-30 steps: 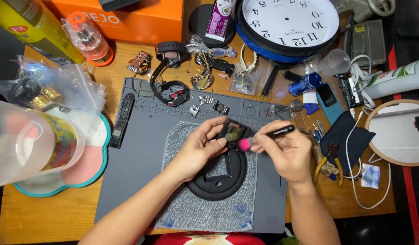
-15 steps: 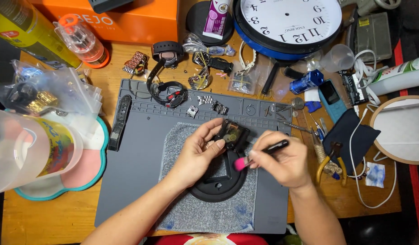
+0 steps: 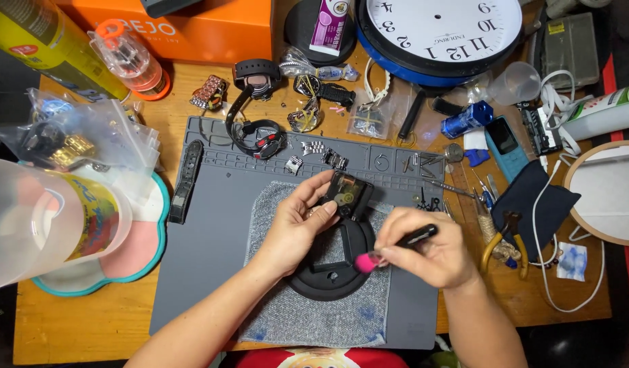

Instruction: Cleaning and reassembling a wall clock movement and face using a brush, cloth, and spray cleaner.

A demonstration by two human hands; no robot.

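My left hand (image 3: 297, 228) holds a small black square clock movement (image 3: 345, 195) tilted up above a round black clock back (image 3: 335, 262). My right hand (image 3: 427, 249) grips a black pen-like tool (image 3: 413, 238) with a pink tip (image 3: 363, 262), the tip hanging just over the round back, a little below and right of the movement. Both hands work over a grey cloth (image 3: 314, 313) lying on a grey work mat (image 3: 205, 238).
A white clock face with a blue rim (image 3: 444, 34) lies at the top. Watches, straps and small metal parts (image 3: 260, 136) crowd the mat's far edge. A clear plastic jug (image 3: 49, 218) stands left, pliers (image 3: 501, 242) and a round wooden frame (image 3: 604, 194) right, an orange box (image 3: 192, 27) behind.
My right hand has drawn the pink-tipped tool down and away from the movement, toward the round black back. The left hand keeps the movement in nearly the same spot.
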